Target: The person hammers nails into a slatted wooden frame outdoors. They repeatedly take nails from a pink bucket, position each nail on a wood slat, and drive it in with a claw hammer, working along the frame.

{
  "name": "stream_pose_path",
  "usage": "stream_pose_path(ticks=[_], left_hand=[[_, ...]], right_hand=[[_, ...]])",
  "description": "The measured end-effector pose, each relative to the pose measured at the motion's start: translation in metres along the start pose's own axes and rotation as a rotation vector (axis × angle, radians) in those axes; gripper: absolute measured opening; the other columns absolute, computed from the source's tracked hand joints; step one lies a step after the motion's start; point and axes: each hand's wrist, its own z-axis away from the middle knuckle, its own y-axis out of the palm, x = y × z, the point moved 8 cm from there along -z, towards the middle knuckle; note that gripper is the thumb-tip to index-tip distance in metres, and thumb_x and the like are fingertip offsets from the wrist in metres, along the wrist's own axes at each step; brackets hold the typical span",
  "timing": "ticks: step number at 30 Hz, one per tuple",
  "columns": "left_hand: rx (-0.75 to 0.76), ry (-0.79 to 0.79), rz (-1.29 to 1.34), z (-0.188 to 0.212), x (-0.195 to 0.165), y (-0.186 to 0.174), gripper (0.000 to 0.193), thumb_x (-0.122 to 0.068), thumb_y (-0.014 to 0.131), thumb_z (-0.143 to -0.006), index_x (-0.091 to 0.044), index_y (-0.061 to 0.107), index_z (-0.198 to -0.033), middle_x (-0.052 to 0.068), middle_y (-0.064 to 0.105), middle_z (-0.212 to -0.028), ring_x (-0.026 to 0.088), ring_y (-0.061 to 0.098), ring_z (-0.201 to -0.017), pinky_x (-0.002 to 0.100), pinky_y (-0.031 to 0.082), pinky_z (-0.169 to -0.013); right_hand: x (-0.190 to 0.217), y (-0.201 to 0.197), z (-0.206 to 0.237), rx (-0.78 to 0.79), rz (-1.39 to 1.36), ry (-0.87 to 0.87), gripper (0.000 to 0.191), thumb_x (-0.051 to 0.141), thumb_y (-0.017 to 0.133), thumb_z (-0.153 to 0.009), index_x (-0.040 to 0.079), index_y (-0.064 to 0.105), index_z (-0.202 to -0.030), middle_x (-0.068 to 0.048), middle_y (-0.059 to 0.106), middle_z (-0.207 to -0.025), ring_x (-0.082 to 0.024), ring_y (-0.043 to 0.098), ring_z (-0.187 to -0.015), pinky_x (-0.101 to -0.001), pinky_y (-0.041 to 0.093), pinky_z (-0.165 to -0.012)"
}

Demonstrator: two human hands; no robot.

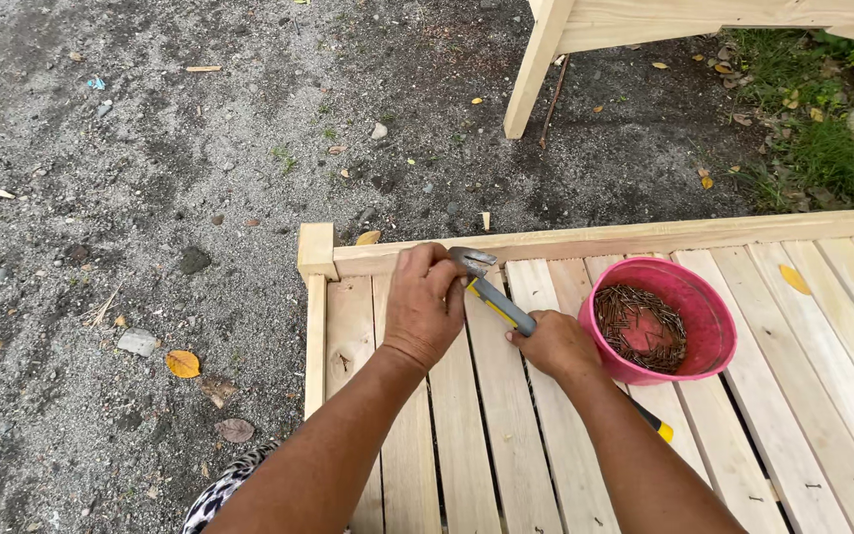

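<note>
- The slatted wooden frame (565,415) lay flat on the gravel ground (130,198).
- A pink bucket of nails (659,321) stood just right of the right hand (557,341).
- The hammer (494,297), gripped by that hand, ran diagonally, head up-left.
- The left hand (425,302), fingers curled, pressed the rail beside the head; any nail was hidden.

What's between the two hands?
In the head view, the hammer runs between them: its metal head sits by the left hand and the right hand grips its yellow and grey handle. Pale slats lie underneath.
</note>
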Motion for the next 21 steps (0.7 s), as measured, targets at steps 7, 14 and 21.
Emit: stream_pose_path(ticks=[7, 14, 21], left_hand=[[0.484, 0.114, 0.263, 0.017, -0.113, 0.131, 0.014, -0.015, 0.065, -0.089, -0.012, 0.073, -0.100, 0.004, 0.068, -0.113, 0.027, 0.064, -0.110, 0.051, 0.050, -0.082], [1.103, 0.056, 0.023, 0.060, -0.149, 0.242, 0.026, -0.010, 0.057, -0.087, -0.011, 0.077, -0.105, 0.013, 0.076, -0.108, 0.032, 0.072, -0.103, 0.047, 0.059, -0.087], [0.991, -0.189, -0.080, 0.052, -0.141, 0.264, 0.029, -0.011, 0.064, -0.090, -0.003, 0.073, -0.116, 0.020, 0.067, -0.127, 0.033, 0.066, -0.118, 0.043, 0.059, -0.091]], right_hand=[[0.024, -0.005, 0.011, -0.905, 0.824, -0.373, 0.043, 0.040, 0.074, -0.075, 0.017, 0.077, -0.111, -0.008, 0.076, -0.103, -0.025, 0.072, -0.101, -0.0433, 0.056, -0.089], [0.004, 0.001, -0.001, -0.206, -0.033, -0.097, 0.030, 0.040, 0.076, -0.086, 0.012, 0.077, -0.095, -0.013, 0.075, -0.087, -0.036, 0.073, -0.083, -0.0495, 0.056, -0.075], [0.016, -0.017, 0.024, -0.201, -0.029, -0.068, 0.023, 0.034, 0.071, -0.088, 0.013, 0.075, -0.096, -0.014, 0.076, -0.089, -0.037, 0.073, -0.084, -0.0506, 0.056, -0.076]])
